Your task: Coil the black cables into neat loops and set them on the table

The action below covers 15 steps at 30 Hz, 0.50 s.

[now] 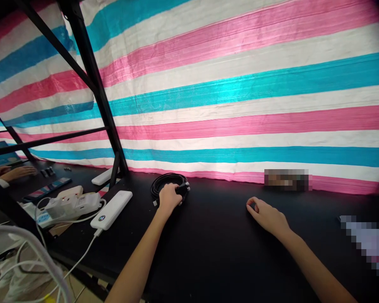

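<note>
Grasping the coiled black cable (158, 183) near its plugs (188, 186), the fingers of the left hand (169, 197) probably pin the loops to prevent them springing apart. The coil lies under those fingers and curves out beyond them, a white power bank (112, 209) to their left. The right hand's (268, 215) fingers are released, loosely curled, nothing visible inside, well apart from the cable.

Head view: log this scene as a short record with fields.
Left hand: on the coiled black cable
Right hand: fingers curled, nothing visibly held
Surface: black tabletop
Left of cable: white power bank, white lead at its near end
Far left: another person's hands
Backdrop: striped sheet, pink, blue and white
</note>
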### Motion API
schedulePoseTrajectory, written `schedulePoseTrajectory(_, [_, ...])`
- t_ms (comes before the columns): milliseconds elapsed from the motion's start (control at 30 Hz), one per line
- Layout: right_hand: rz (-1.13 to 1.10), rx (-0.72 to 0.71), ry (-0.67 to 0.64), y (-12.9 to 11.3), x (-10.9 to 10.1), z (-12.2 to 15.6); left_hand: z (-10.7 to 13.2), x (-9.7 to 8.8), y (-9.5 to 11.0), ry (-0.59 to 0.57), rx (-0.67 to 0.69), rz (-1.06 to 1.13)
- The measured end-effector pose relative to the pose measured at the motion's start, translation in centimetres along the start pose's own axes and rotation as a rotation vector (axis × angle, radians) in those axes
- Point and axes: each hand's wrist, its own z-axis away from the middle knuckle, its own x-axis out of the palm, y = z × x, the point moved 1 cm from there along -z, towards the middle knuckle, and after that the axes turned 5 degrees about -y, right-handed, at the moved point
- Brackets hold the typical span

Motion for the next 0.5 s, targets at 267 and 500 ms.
schedulePoseTrajectory(267, [0.009, 0.014, -0.032, -0.2, -0.2, 0.1, -0.4, -0.3, -2.0, -0.062, -0.097, 0.031])
schedulePoseTrajectory(500, [0.012, 0.008, -0.007, 0.0, 0.0, 0.0, -2.0, -1.4, -3.8, -0.003, -0.174, 0.238])
